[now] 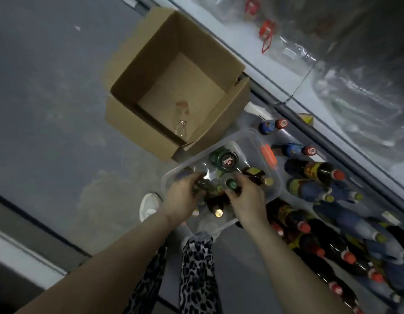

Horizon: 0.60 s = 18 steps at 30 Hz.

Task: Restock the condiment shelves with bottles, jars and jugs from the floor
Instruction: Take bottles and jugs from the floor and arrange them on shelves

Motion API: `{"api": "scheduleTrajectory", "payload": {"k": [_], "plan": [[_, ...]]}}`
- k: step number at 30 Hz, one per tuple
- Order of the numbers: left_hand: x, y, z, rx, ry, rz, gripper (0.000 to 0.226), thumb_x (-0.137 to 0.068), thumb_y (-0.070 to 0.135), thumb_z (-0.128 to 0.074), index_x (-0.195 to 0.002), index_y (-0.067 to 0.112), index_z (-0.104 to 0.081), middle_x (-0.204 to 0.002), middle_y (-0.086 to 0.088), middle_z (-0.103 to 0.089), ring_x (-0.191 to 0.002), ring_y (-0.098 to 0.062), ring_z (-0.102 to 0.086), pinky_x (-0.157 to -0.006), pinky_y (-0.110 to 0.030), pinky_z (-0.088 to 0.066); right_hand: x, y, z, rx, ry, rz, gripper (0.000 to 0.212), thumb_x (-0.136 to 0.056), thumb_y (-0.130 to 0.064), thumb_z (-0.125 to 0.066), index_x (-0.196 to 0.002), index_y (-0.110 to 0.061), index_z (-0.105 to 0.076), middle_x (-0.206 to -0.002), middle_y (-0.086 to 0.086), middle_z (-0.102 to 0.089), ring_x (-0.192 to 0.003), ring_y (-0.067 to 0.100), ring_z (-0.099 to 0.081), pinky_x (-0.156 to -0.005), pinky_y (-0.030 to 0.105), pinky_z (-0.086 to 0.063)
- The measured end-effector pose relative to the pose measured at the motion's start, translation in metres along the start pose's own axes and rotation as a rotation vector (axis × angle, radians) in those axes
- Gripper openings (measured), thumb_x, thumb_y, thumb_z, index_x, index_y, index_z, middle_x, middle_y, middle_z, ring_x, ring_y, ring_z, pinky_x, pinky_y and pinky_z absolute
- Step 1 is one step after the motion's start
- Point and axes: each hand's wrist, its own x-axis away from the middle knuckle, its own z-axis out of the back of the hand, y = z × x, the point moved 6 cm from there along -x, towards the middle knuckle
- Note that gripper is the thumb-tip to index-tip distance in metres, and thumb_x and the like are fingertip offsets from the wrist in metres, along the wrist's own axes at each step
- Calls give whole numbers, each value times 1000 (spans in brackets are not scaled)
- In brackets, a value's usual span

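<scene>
- The bin (246, 143), clear plastic, sits on the floor (60, 109) just near of the box (173, 87); it holds the stock in hand: a green jar (227, 160) at its far side, a green-cap bottle (231, 184) in the middle, gold-cap bottles (218, 213) nearer
- Right hand (247, 200): fingers curled round the green-cap bottle just below its cap; clamped on it, as far as the blur allows
- Left hand (185, 197): fingers bent down among dark bottles at the bin's left; whether they hold one I cannot tell
- Handling, as a judgement: these look like glass, so stiff, fairly heavy when full, breakable if knocked together; smooth sides may slip, so a grip round the shoulder or body seems safer than the cap alone; a cap hold risks a loose lid
- The jar is wide; better taken round its body with the whole hand, or from beneath, than by its lid
- The bottles stand packed and touching; lifting straight up should avoid clinking the neighbours
- More bottles (314, 171) stand in rows at the right, beside the shelf (287, 91); wrapped clear jugs (355, 91) fill the shelf above; likely bulky
</scene>
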Motion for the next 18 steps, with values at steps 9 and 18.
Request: {"api": "scheduleTrajectory", "payload": {"k": [9,18], "plan": [[-118,-51,-89,-75,-98,48,62,-94,9,-60,-151,13,-34,-148,-10,-48,-134,-24,-48,-108,-29,-36,-135,52,-56,123,-21,-104,60,-86,-28,-76,-140,-20,-50,-135,8,-62,-129,31,-54,-106,43,-46],[-177,-79,-123,-144,-177,105,82,-90,2,-59,-157,11,-13,-151,-13,-42,-138,-27,-41,-107,-26,-31,-201,76,-95,276,-28,-108,93,-76,-29,-86,-149,-18,-29,-148,12,-30,-133,38,-44,-101,46,-47]]}}
